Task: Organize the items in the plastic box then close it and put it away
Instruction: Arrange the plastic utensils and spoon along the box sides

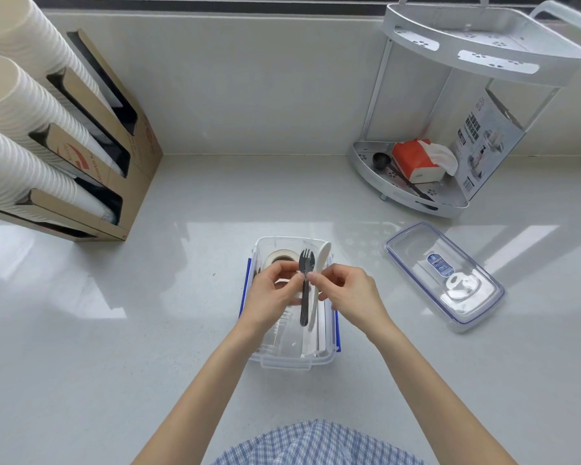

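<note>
A clear plastic box with blue side clips stands open on the counter in front of me. Above it, my left hand and my right hand meet at a bundle of cutlery: black plastic forks and a white plastic spoon, held upright over the box. Both hands pinch the bundle near its middle. A roll of tape lies in the box's far end. The box's clear lid, blue-rimmed, lies flat on the counter to the right.
A cardboard holder with stacks of paper cups leans at the left. A white two-tier corner rack at the back right holds a tissue pack, a black scoop and a printed box. The wall runs along the back.
</note>
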`<state>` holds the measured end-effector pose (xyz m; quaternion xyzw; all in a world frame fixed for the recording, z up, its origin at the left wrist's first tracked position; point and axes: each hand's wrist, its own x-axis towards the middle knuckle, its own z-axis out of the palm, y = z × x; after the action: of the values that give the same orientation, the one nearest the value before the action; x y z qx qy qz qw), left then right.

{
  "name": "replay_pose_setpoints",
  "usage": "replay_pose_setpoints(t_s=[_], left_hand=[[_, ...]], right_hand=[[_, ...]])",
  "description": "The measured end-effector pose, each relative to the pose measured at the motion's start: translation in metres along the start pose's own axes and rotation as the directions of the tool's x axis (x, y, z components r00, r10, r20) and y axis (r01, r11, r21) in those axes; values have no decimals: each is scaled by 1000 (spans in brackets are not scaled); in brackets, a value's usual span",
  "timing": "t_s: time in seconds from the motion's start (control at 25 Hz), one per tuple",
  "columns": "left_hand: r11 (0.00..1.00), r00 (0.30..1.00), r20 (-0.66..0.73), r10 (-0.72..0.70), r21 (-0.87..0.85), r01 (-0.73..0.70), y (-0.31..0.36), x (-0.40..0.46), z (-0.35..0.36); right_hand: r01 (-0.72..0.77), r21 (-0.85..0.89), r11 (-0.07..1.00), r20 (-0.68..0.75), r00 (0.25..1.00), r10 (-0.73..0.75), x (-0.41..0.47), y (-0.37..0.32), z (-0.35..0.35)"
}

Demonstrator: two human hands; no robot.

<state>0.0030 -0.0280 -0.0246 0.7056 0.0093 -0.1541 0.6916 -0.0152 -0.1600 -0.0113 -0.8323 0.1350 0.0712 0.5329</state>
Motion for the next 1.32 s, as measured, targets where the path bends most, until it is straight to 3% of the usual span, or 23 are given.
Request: replay_pose_setpoints(t_s=[0.16,0.4,0.6,0.68,0.76,0.84,0.96,1.04,1.16,1.32], left_hand=[[996,996,45,-75,-54,77,-5,-5,0],[997,997,6,-77,28,77,-11,-7,-2],[990,992,14,-127,-60,128,-8,-7,-3],[992,992,0,-125,10,125,-10,-4,-3],[982,995,-32,-98,158,102,-12,-1,-2],[943,996,-34,-77,322,83,-13,0,0],[838,985,80,-156,538,89,-19,0,3],[871,947,161,-278,457,178,-17,-3,5],[895,893,172,-416,252,368,-8,-7,8],[884,873,139,-467,53,464,-5,-7,12]], right_hand=[[1,-49,999,-23,1000,-2,0,2,5],[-53,-26,998,102,993,56,0,6,11],[-167,252,953,124,982,140,1,7,11],[-187,283,941,155,977,147,2,7,10],[-193,198,961,159,974,163,1,7,9],[-185,-14,983,147,972,185,2,3,9],[-153,-328,932,155,965,213,6,-4,13],[-115,-450,886,138,971,196,8,-7,19],[-56,-608,792,136,975,173,7,-15,25],[-50,-704,708,145,966,212,6,-12,33]])
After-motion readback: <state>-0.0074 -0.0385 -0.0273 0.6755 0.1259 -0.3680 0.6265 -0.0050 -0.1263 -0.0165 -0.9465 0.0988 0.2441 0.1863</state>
